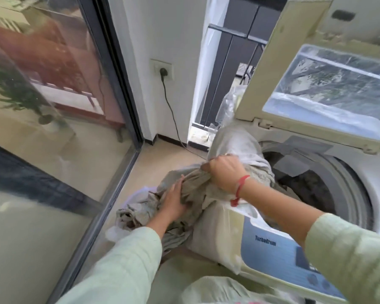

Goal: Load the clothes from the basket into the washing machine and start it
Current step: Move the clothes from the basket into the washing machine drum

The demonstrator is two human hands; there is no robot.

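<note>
A top-loading washing machine stands at the right with its lid raised and its drum open. A grey-beige cloth stretches from the white basket on the floor over the machine's left rim into the drum. My right hand grips a bunched fold of this cloth above the rim. My left hand holds the cloth lower down, over the basket, fingers curled into it. More crumpled cloth lies in the basket. Dark laundry shows inside the drum.
A glass sliding door runs along the left. On the white wall a socket holds a plug whose black cable drops to the floor. A dark railing stands behind the machine. The blue control panel is at the machine's near edge.
</note>
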